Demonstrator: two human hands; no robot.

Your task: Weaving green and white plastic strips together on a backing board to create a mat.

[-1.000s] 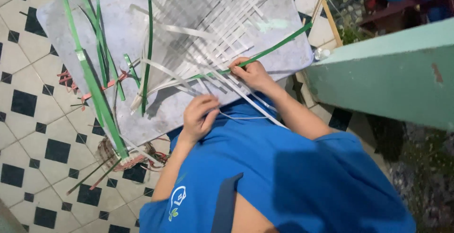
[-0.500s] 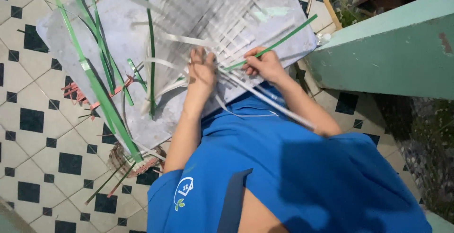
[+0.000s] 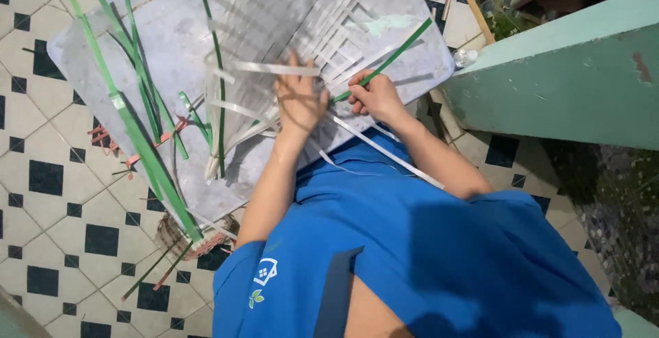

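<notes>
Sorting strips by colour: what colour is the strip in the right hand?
Green, seen in the head view: the strip in the right hand.

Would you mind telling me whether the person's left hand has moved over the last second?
Yes. The left hand has slid up from the grey board's near edge onto the woven white strips.

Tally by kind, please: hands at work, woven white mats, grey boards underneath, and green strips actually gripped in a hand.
Hands: 2, left hand and right hand
Woven white mat: 1
Grey board: 1
Gripped green strip: 1
Total: 5
</notes>
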